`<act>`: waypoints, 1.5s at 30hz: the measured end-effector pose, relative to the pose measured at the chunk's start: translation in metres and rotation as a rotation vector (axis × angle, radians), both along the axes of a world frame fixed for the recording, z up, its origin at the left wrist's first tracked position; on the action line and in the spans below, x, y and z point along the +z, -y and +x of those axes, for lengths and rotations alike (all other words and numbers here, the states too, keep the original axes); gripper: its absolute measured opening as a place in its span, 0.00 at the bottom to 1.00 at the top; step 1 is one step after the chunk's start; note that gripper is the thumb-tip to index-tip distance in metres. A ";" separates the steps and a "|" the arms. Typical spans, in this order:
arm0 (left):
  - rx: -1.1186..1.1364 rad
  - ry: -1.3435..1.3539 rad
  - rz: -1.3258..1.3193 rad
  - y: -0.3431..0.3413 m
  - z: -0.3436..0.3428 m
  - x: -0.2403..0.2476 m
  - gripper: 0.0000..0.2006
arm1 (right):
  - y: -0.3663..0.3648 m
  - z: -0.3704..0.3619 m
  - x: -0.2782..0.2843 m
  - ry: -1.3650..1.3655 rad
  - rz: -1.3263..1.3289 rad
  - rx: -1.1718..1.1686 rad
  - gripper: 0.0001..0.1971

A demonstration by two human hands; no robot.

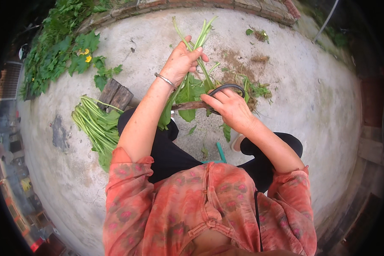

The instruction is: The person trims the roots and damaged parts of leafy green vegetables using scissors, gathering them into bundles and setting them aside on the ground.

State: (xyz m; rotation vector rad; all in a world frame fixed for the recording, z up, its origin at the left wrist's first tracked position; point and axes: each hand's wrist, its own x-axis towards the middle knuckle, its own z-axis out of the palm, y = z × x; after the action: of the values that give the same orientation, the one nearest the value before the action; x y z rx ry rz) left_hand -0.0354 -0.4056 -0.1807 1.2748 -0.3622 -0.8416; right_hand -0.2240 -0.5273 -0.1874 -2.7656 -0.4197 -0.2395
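Observation:
My left hand point(183, 59) is closed round a few long-stalked leafy greens point(204, 34). Their pale green stalks stick up past the fingers, and the broad leaves hang down below toward my knees. In my right hand point(232, 109) is a pair of scissors point(187, 106) with black loop handles and brown, rusty-looking blades. The fingers pass through the handle loop, and the blades point left across the hanging leaves. How far the blades are apart cannot be made out. At my left knee lies a big heap of the same greens point(94, 128), stalks pointing away.
A weathered wooden block point(116, 94) stands beside the heap. Plant scraps and soil point(256, 87) lie on the concrete floor point(315, 111) beyond my right hand. A vine with yellow flowers point(88, 58) spreads at the far left, near a brick edging point(243, 5). Something green point(220, 151) shows between my legs.

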 end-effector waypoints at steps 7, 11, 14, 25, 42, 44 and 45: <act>0.250 -0.023 -0.111 -0.022 0.038 0.007 0.37 | 0.000 -0.020 -0.003 -0.106 0.000 0.065 0.29; 0.177 -0.026 -0.138 -0.028 0.040 0.013 0.18 | 0.012 -0.023 0.005 -0.389 -0.002 0.098 0.29; 0.040 0.010 -0.148 -0.028 0.034 0.017 0.17 | 0.027 -0.025 0.017 -0.412 0.094 0.115 0.29; -0.090 0.046 -0.192 -0.031 0.028 0.026 0.15 | 0.076 -0.014 0.064 -0.452 0.548 -0.047 0.28; -0.598 0.351 0.154 -0.011 -0.009 0.017 0.14 | 0.079 0.009 0.068 0.193 1.532 -0.351 0.19; -0.643 0.405 0.190 -0.007 -0.013 0.018 0.14 | 0.078 0.008 0.063 0.166 1.542 -0.356 0.19; -0.644 0.403 0.189 -0.005 -0.014 0.016 0.14 | 0.078 0.008 0.061 0.145 1.553 -0.354 0.19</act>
State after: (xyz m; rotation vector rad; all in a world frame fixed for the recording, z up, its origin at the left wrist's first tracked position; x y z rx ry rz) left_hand -0.0492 -0.4011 -0.1650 1.5297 -1.0753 -1.1737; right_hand -0.2164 -0.6049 -0.1265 -1.2567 0.2149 -0.5439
